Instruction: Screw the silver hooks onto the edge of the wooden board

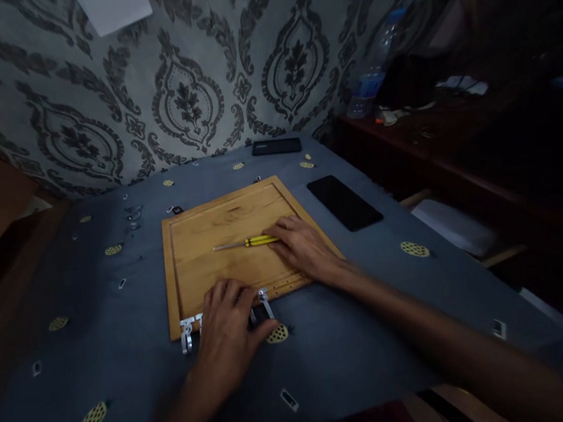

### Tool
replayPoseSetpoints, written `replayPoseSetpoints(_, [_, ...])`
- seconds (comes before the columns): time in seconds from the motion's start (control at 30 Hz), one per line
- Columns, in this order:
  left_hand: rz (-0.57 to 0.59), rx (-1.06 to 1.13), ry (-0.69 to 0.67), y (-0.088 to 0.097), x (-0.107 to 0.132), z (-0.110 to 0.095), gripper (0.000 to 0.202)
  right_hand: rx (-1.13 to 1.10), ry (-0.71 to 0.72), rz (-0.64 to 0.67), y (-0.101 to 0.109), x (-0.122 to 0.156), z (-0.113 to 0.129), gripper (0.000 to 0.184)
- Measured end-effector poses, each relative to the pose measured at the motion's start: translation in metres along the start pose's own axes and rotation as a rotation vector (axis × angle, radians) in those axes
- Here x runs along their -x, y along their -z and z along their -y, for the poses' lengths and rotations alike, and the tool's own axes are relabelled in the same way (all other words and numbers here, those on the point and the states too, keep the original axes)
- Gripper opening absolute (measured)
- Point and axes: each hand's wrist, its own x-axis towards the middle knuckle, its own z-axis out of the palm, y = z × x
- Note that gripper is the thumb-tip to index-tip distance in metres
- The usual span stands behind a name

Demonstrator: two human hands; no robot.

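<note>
A light wooden board (227, 220) with a grooved border lies on the cloth-covered table. On it rests a screwdriver with a yellow and black handle (259, 241), its shaft pointing left. The fingers of my right hand (300, 246) close over the handle's end, palm down on the board. My left hand (227, 324) lies across the board's near edge, thumb spread from the fingers. Silver metal fittings, hinge-like in shape, sit along that edge: one fitting (186, 335) left of the hand, another (264, 297) by my index finger and thumb. My palm hides part of the row.
A black phone (345, 201) lies right of the board, and a dark flat case (276, 146) near the wall. Small metal pieces (134, 216) are on the blue cloth (351, 351) at left. A plastic bottle (373, 80) stands on the dark side furniture at right.
</note>
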Motion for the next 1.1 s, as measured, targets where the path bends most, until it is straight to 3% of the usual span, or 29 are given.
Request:
replayPoseSetpoints(0.13, [0.019,0.015,0.006,0.003,0.0,0.001,0.034,-0.103,-0.043,0.011,0.008,0.001,-0.005,0.013])
replayPoseSetpoints(0.4, [0.014,0.021,-0.029,0.003,0.001,0.003,0.038,-0.789,-0.34,-0.325,0.04,0.01,0.011,0.03])
replayPoseSetpoints(0.53, [0.013,0.014,-0.042,0.003,0.0,0.003,0.037,-0.979,-0.354,-0.395,0.056,0.011,0.029,0.032])
replayPoseSetpoints(0.83, [0.023,-0.002,-0.017,0.003,-0.001,0.001,0.041,-0.98,-0.231,-0.313,0.076,0.005,0.085,0.02])
replayPoseSetpoints(0.97, [0.056,-0.024,0.016,0.007,-0.002,-0.002,0.038,-0.848,-0.201,-0.333,0.062,0.005,0.098,0.02])
replayPoseSetpoints(1.1, [0.089,-0.02,0.043,0.009,-0.002,-0.003,0.039,-0.811,-0.215,-0.385,0.04,0.01,0.095,0.023])
